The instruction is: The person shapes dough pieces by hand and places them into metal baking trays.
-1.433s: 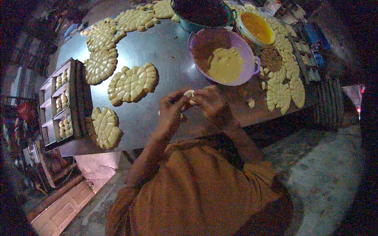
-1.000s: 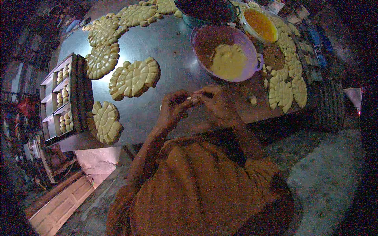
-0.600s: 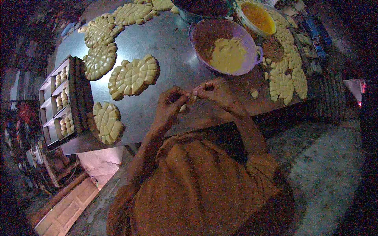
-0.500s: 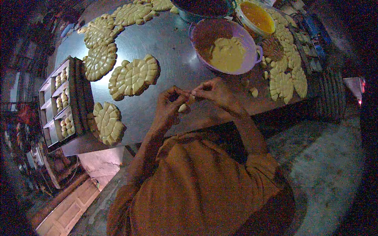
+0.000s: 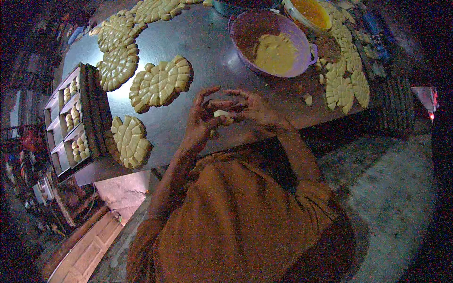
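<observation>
Above the near edge of the table, my left hand (image 5: 200, 118) and my right hand (image 5: 257, 112) meet around a small pale piece of dough (image 5: 221, 113). The left thumb and fingers curve about the dough, its forefinger raised. Against the dough's other side presses the right thumb, while the right fingers stretch toward the left hand. Just below the left thumb a second bit of dough (image 5: 212, 134) partly shows; whether it is held or lies on the table is unclear. Ahead, a purple basin (image 5: 238, 42) contains a mass of soft yellowish dough (image 5: 277, 54).
Scored dough rounds (image 5: 160, 85) lie along the left of the metal table (image 5: 198, 52). At far left stands a stack of divided trays (image 5: 63, 111) with dough balls. A bucket of orange liquid (image 5: 309, 14) and more dough pieces (image 5: 339, 87) are at the right.
The fingers have gone from a close pinch together to a looser, more spread pose, and the pale dough piece now shows between the hands. The view has shifted slightly.
</observation>
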Motion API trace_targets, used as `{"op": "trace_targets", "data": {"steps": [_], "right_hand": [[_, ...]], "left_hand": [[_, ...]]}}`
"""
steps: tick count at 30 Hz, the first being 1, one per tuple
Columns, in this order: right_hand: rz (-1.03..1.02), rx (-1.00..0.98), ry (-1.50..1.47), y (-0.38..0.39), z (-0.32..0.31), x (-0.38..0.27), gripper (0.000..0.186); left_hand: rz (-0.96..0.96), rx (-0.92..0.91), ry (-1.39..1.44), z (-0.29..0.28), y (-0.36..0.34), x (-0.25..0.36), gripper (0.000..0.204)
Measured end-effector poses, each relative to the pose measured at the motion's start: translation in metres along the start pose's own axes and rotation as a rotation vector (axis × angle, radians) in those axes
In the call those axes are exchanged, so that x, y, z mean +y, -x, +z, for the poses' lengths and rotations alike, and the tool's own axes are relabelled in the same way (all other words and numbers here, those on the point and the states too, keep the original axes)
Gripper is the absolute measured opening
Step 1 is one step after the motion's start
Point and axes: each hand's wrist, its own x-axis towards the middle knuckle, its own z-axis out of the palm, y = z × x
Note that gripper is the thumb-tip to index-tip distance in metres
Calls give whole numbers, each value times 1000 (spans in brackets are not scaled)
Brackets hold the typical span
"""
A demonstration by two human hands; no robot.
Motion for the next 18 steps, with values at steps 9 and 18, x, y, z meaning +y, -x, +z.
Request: {"op": "trace_targets", "data": {"steps": [9,18], "right_hand": [[-58,145,506,-1,20,106,45],[-744,252,1061,10,11,139,39]], "left_hand": [[115,310,-69,-71,31,-2,47],[46,355,-51,-73,39,-34,38]]}}
